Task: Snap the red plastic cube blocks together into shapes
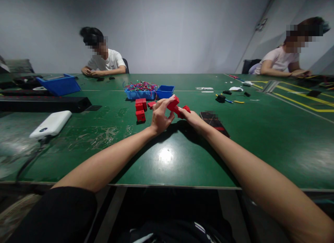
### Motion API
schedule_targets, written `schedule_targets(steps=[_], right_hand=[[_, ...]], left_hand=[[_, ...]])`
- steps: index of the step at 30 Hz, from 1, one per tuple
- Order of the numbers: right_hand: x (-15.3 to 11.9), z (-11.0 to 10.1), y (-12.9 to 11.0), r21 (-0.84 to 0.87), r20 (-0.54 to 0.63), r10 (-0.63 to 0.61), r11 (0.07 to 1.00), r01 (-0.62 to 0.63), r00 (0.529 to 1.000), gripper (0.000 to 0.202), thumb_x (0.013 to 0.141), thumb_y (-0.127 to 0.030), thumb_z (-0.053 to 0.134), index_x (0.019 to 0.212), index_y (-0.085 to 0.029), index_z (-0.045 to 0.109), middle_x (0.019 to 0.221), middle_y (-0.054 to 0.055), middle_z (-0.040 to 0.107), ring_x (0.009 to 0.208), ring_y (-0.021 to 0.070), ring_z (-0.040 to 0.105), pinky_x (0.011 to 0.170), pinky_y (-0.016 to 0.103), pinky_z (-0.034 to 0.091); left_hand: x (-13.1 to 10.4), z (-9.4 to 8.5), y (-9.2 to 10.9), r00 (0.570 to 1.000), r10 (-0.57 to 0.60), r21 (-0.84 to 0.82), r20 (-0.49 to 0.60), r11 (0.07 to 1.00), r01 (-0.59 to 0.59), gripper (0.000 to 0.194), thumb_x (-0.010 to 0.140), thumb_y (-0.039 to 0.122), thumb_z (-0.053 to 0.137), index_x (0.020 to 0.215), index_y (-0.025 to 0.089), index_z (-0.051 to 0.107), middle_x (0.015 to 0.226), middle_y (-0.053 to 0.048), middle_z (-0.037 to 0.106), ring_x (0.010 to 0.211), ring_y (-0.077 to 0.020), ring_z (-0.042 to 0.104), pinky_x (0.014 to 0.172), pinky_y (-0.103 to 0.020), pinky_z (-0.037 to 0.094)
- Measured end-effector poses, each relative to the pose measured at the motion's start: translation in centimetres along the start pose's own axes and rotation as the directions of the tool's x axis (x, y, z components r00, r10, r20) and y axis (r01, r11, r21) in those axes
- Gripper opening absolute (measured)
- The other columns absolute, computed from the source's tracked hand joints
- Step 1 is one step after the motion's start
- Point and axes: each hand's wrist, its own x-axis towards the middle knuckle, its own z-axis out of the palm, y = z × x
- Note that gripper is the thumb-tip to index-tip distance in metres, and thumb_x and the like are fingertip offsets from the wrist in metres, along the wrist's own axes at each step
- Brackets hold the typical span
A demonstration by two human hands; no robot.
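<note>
Evidently the handling of the red blocks is only part-way through, judging by how things lie: a red piece (173,103) is up in the hands, while red blocks (140,115) and a flatter red part (151,105) lie on the green counter (167,170). These loose ones sit on the near side of the blue wire bin (141,94); whether they are finished or waiting cannot be told, so what is left stays uncertain.

The raised piece is nearer the wearer than the wire bin and a little to its right. The right hand (193,119) has closed fingers about its lower end, grasping it. The left hand (161,117) is curled and part-way open, the fingertips touching the upper end, the thumb lower down; whether it truly pinches the piece, I cannot tell. Nor is it clear whether the red in the hands is a single part or several joined.

A small blue tray (165,92) stands just right of the wire bin, and a phone (214,123) lies nearer and farther right of it, close to the right hand.
</note>
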Motion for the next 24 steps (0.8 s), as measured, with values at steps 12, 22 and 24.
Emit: schedule_targets(steps=[12, 22, 24], right_hand=[[0.5, -0.4, 0.0, 0.367, -0.097, 0.093, 0.929, -0.051, 0.991, 0.029, 0.066, -0.043, 0.074, 0.075, -0.016, 0.067, 0.070, 0.000, 0.067, 0.068, 0.0134, 0.057, 0.067, 0.025, 0.045], [0.5, -1.1, 0.3, 0.267, 0.018, 0.020, 0.963, -0.024, 1.000, 0.023, 0.063, -0.028, 0.066, 0.082, -0.015, 0.065, 0.065, -0.002, 0.063, 0.056, 0.0095, 0.049, 0.054, 0.023, 0.036], [0.4, -1.0, 0.4, 0.241, 0.043, -0.019, 0.970, 0.008, 0.999, 0.023, 0.063, -0.029, 0.067, 0.081, -0.016, 0.063, 0.068, -0.001, 0.064, 0.059, 0.0112, 0.053, 0.056, 0.024, 0.040]], left_hand=[[-0.3, 0.5, 0.0, 0.897, 0.422, 0.073, -0.130, 0.907, -0.416, 0.037, 0.092, 0.021, 0.057, 0.129, 0.021, 0.060, 0.131, -0.007, 0.068, 0.120, -0.0199, 0.061, 0.101, -0.038, 0.045], [-0.7, 0.5, 0.6, 0.848, 0.526, 0.035, -0.065, 0.851, -0.524, 0.038, 0.095, 0.024, 0.057, 0.134, 0.024, 0.059, 0.135, -0.006, 0.065, 0.126, -0.0206, 0.056, 0.104, -0.038, 0.042], [-0.8, 0.8, 0.5, 0.853, 0.521, 0.011, -0.037, 0.853, -0.521, 0.036, 0.096, 0.027, 0.057, 0.131, 0.027, 0.062, 0.138, -0.006, 0.063, 0.127, -0.0216, 0.054, 0.105, -0.039, 0.042]])
